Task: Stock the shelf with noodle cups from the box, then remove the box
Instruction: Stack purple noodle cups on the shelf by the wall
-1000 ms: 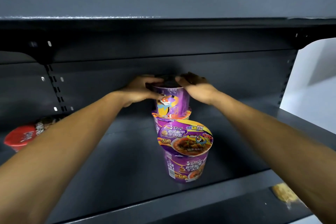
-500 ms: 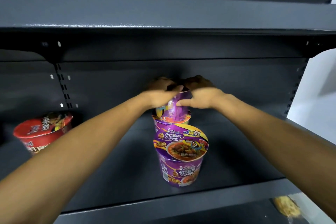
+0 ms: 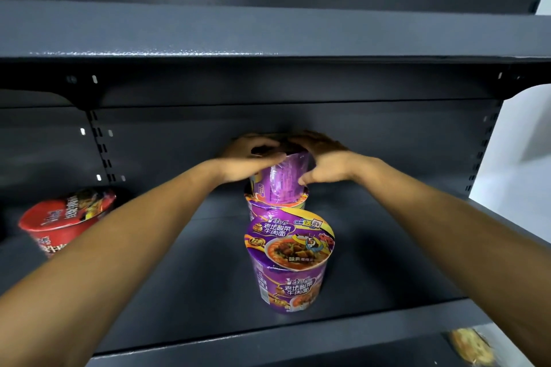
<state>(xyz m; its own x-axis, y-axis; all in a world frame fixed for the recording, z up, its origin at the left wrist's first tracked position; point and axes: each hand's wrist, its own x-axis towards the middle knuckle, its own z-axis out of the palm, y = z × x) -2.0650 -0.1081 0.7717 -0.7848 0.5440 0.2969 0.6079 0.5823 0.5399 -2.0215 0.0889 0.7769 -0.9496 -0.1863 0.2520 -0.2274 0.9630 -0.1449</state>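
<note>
A purple noodle cup (image 3: 284, 180) stands stacked on a second purple cup (image 3: 275, 207) deep on the dark shelf (image 3: 185, 277). My left hand (image 3: 249, 159) grips the upper cup's top from the left, and my right hand (image 3: 323, 162) grips it from the right. Its lid is hidden under my fingers. A third purple cup (image 3: 289, 259) stands upright in front of the stack, near the shelf's front edge. The box is not in view.
A red noodle cup (image 3: 64, 220) sits at the far left of the same shelf. Another shelf board (image 3: 268, 30) hangs close above my hands. A packaged item (image 3: 469, 347) shows on the level below, bottom right. A white wall lies to the right.
The upper purple cup has been turned in my hands; its cartoon face gave way to a side with small print. The view drifted, and the red cup came further into sight.
</note>
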